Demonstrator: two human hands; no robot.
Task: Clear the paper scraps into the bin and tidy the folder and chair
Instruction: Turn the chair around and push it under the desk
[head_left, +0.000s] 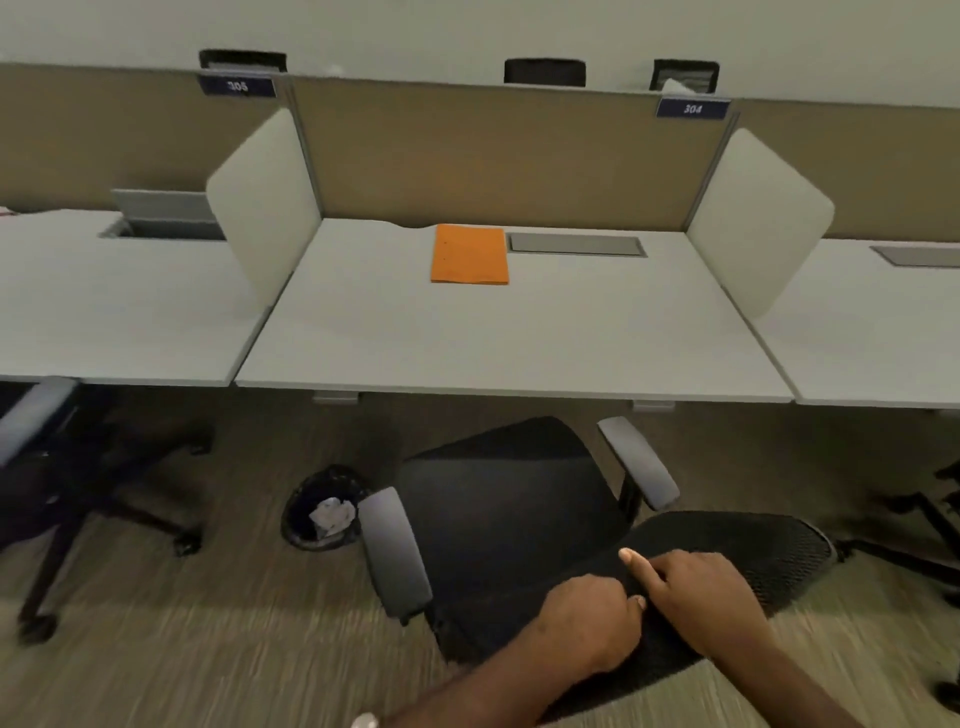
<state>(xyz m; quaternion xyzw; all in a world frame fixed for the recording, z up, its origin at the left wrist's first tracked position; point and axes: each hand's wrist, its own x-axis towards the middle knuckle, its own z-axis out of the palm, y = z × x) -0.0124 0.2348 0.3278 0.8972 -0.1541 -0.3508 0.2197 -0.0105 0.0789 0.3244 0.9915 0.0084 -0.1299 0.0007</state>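
Orange folder (469, 254) lies flat and closed on the grey bench (519, 338), far centre, just left of a grey cable hatch (577, 244) set in the top. Bench surface otherwise bare around it. Black mesh chair (511, 506) stands on the carpet (182, 649) in front of the bench, seat toward it, backrest nearest the camera, grey armrests either side. Both hands on the top edge of the backrest, close together — left hand (589, 621) curled over the rim, fingers wrapped on the mesh; right hand (698, 597) beside it, resting on the rim with the index finger stretched out, so a loose hold rather than a full clamp. Thumb of the left touches the right. Black bin (323, 508) sits on the carpet just left of the chair, near the left armrest — crumpled white paper (332, 515) inside it. Another chair (62, 483) at far left under the neighbouring bench. Dividers carry number plates, 304 readable at right.
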